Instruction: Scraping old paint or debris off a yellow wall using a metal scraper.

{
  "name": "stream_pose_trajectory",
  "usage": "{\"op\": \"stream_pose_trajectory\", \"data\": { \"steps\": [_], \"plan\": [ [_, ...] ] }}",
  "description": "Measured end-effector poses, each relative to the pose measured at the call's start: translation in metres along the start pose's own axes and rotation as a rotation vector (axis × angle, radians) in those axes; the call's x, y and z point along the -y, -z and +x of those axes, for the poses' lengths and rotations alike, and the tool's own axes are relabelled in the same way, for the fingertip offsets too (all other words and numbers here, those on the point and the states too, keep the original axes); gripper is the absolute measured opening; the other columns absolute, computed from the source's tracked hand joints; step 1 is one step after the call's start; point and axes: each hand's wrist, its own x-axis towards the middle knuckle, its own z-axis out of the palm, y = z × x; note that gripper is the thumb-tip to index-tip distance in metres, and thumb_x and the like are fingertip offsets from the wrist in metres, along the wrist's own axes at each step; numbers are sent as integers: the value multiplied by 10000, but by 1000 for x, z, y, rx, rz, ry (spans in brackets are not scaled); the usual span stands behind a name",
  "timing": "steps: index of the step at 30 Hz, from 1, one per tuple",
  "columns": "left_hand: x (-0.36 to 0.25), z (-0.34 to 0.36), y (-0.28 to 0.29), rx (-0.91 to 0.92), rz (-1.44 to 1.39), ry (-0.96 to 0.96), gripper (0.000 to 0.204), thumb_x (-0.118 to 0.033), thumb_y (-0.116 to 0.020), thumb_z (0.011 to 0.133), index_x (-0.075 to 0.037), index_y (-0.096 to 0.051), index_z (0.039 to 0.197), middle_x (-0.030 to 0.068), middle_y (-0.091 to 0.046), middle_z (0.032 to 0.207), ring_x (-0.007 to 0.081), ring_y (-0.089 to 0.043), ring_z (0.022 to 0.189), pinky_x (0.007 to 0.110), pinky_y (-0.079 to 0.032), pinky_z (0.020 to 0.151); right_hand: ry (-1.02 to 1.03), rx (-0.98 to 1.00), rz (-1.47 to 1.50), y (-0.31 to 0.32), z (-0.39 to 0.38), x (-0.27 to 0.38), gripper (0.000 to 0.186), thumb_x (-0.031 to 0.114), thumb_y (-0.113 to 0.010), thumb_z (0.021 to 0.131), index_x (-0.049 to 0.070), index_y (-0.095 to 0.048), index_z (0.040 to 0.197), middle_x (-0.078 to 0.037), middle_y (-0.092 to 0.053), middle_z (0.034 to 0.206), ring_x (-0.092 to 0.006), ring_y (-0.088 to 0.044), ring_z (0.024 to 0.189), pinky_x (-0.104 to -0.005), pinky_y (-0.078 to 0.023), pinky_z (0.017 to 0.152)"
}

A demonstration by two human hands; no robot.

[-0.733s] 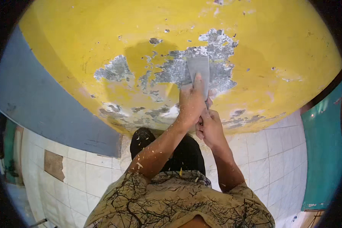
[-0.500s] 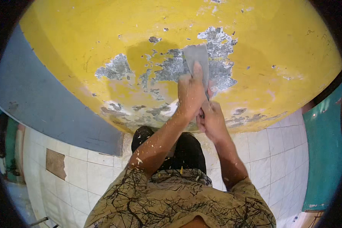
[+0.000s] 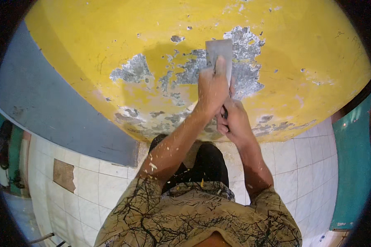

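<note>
A wide metal scraper (image 3: 222, 46) lies against the yellow wall (image 3: 301, 49), over a large patch of flaked paint (image 3: 245, 78) showing grey beneath. My left hand (image 3: 213, 90) is closed on the blade's lower part, thumb laid along its face. Just below and to the right, my right hand (image 3: 236, 119) wraps round the dark handle, fingers curled. A smaller flaked patch (image 3: 130, 70) shows to the left. Light flakes cling to both forearms.
A grey wall panel (image 3: 49, 103) borders the yellow surface on the left, a teal surface (image 3: 352, 164) stands at the right. Below are white floor tiles (image 3: 86, 185), one patch (image 3: 63, 175) broken to brown. My dark-clad legs (image 3: 206, 164) are close to the wall's base.
Both hands and the scraper have moved upward along the wall and slightly to the right in the picture. The whole view has also shifted a little.
</note>
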Motion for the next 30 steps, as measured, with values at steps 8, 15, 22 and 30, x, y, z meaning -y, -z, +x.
{"op": "stream_pose_trajectory", "data": {
  "steps": [8, 15, 22, 30],
  "plan": [
    [20, -2, 6, 22, 36, 25, 577, -461, -376, 921, 22, -551, 658, 87, -511, 510, 164, -503, 421, 298, -394, 405, 43, -38, -46, 1, 2, -18, 398, 388, -464, 906, 85, -415, 651, 10, -321, 474, -88, -283, 355, -240, -233, 329],
    [20, -10, 7, -1, -162, 19, 547, -450, -404, 917, 11, -540, 657, 80, -514, 522, 157, -504, 429, 303, -392, 401, 45, -2, -54, -3, -2, -21, 406, 386, -454, 911, 92, -387, 638, 11, -309, 454, -95, -267, 337, -248, -224, 333],
    [10, -1, 6, -41, -153, 20, 543, -463, -403, 916, 2, -535, 667, 75, -520, 540, 151, -505, 441, 291, -401, 409, 6, 26, -58, -1, 7, -10, 405, 381, -458, 913, 98, -380, 633, 12, -307, 459, -95, -260, 340, -249, -213, 334],
    [10, 2, 10, -13, -149, 24, 507, -429, -420, 921, 13, -539, 705, 81, -523, 546, 159, -505, 435, 286, -399, 409, -29, 35, -75, 1, 11, -9, 370, 355, -448, 919, 99, -390, 657, 18, -311, 477, -96, -276, 358, -238, -229, 332]
  ]
}}
